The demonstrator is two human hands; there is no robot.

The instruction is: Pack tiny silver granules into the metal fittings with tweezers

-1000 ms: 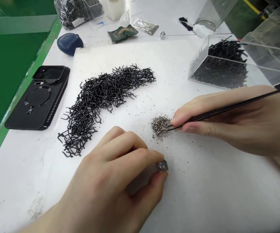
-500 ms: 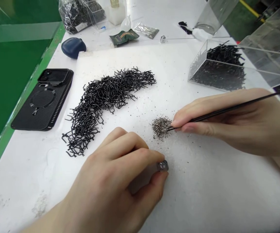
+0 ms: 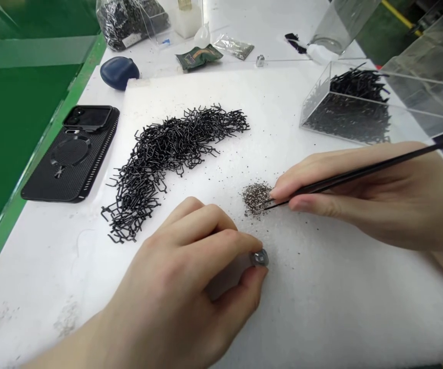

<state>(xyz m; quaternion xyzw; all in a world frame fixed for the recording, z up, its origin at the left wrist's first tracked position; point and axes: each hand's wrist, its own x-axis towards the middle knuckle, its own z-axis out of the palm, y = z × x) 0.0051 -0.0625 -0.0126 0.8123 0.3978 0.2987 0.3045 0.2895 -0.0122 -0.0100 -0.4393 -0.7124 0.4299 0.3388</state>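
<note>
Between thumb and forefinger, my left hand point(image 3: 190, 277) pinches a small shiny metal block point(image 3: 260, 258) just above the white mat. My right hand point(image 3: 375, 195) holds black tweezers point(image 3: 344, 177), whose tips are slightly apart at a small pile of tiny metallic bits point(image 3: 255, 197). Whether anything sits between the tips is too small to tell. A long curved heap of bent black pieces point(image 3: 167, 148) lies on the mat, beyond my left hand.
A black phone point(image 3: 71, 154) and a dark blue rounded object point(image 3: 119, 73) are at the left. A clear box point(image 3: 321, 110) with black pieces stands at the right. Farther back are a green packet point(image 3: 199, 57), a stuffed plastic bag point(image 3: 123, 23) and a small metal nut-like part point(image 3: 260, 61).
The tweezer tips have spread wider apart at the pile. The whole view has shifted slightly, and my left hand still pinches the metal block.
</note>
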